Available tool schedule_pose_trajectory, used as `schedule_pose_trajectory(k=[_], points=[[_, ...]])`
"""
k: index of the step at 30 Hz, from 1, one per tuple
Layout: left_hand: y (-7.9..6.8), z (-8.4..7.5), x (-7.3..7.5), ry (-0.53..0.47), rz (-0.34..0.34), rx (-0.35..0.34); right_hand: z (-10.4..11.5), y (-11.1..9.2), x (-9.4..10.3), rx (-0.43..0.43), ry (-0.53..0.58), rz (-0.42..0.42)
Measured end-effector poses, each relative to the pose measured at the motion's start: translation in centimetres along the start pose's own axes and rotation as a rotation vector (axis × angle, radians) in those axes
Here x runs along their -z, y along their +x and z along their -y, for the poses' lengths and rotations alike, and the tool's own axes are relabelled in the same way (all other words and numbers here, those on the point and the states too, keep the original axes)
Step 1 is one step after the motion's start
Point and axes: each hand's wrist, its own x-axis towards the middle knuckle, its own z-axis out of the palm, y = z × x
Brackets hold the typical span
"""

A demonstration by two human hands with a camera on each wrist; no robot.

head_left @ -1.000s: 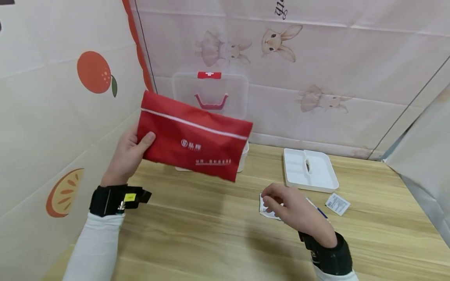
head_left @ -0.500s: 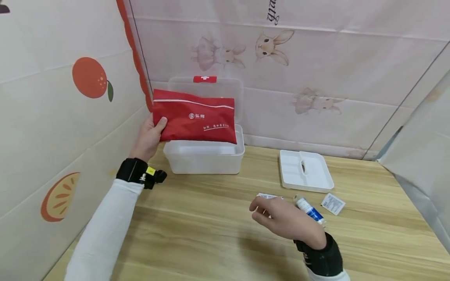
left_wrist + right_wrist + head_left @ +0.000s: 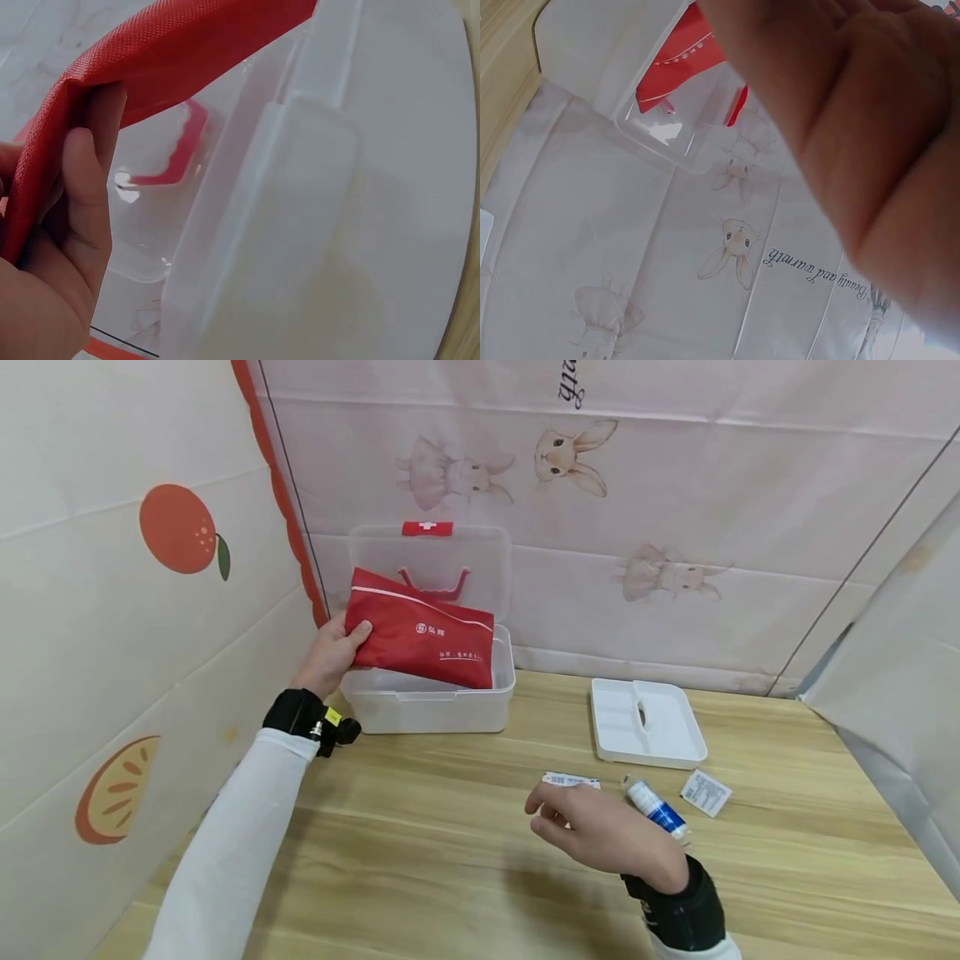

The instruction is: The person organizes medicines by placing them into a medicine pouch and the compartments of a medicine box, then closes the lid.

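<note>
My left hand (image 3: pixel 333 652) grips the left end of a red zip pouch (image 3: pixel 420 631) with white lettering, thumb on its front and fingers behind. The pouch tilts down to the right over the mouth of a clear plastic box (image 3: pixel 427 714); its lower right corner appears just inside the rim. In the left wrist view, the fingers curl round the fold of the red pouch (image 3: pixel 187 52) beside the box wall (image 3: pixel 300 225). Above the table hovers my right hand (image 3: pixel 600 827), loosely curled and holding nothing. Near it lie a white packet (image 3: pixel 570 779) and a blue-and-white wrapped roll (image 3: pixel 656 807).
The box's lid (image 3: pixel 480 556), with a pink handle and red latch, stands raised at the back against the wall covering. To the right on the wooden table (image 3: pixel 420 860) are a white divided tray (image 3: pixel 678 727) and a small white sachet (image 3: pixel 706 792).
My left hand has carried the red pouch away from me and over the box, then lowered it with its right end dipping. The right hand has shifted only slightly.
</note>
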Motion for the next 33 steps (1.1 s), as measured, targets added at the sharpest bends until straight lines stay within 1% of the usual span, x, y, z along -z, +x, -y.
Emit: schedule_pose_trajectory(k=[4,9,14,19,21,24,28,31,33], points=[[0.0,0.4,-0.3,0.022,0.035,0.016,0.1,-0.1,0.1,-0.002,0.026,0.024],[0.2,1.1,-0.6,0.023,0.058,0.040,0.2,0.0,0.0,-0.008,0.035,0.034],[0.3,1.5,-0.8,0.062,0.083,0.025,0.2,0.1,-0.2,-0.016,0.043,0.046],[0.3,1.7,-1.2,0.124,0.095,-0.012,0.1,0.3,-0.3,-0.028,0.041,0.058],[0.3,1.8,-1.3,0.168,0.103,-0.032,0.1,0.3,-0.3,-0.025,0.041,0.058],[0.4,2.1,-1.7,0.307,0.082,-0.048,0.1,0.3,-0.4,-0.014,0.035,0.052],[0.7,2.5,-2.1,0.539,-0.008,-0.073,0.1,0.4,-0.6,-0.018,0.031,0.055],[0.6,2.6,-2.4,0.645,-0.050,-0.065,0.1,0.6,-0.8,-0.018,0.027,0.058],[0.5,2.8,-2.6,0.695,-0.058,-0.044,0.0,0.6,-0.9,-0.016,0.022,0.058]])
